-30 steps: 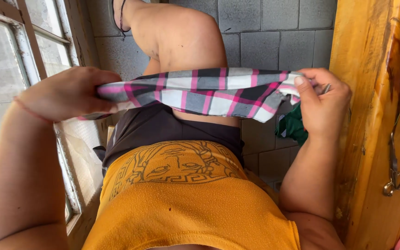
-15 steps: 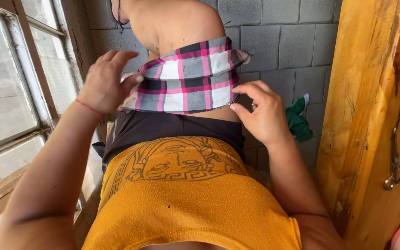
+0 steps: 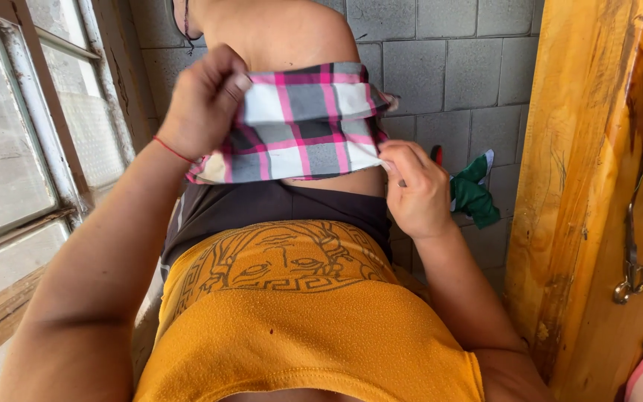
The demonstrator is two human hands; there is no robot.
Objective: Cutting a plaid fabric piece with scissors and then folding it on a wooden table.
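While the left hand (image 3: 206,104) grips the top edge of the plaid cloth (image 3: 299,123) lying on the raised knee (image 3: 284,33), the right hand (image 3: 418,190) pinches its lower right corner.

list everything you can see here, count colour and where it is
plaid cloth: one, pink, grey and white check, folded over the raised thigh, held at both ends
green cloth: one, on the grey tiled floor, right of the right hand
window: one, weathered frame, far left
wooden post: one, yellow-brown, right side
metal clip: one, hanging at the right edge
orange top: one, with a line-drawn face print, bottom centre
dark shorts: one, above the top
red thread: one, on the left wrist
left hand: grips the cloth's left end
right hand: pinches the cloth's right edge
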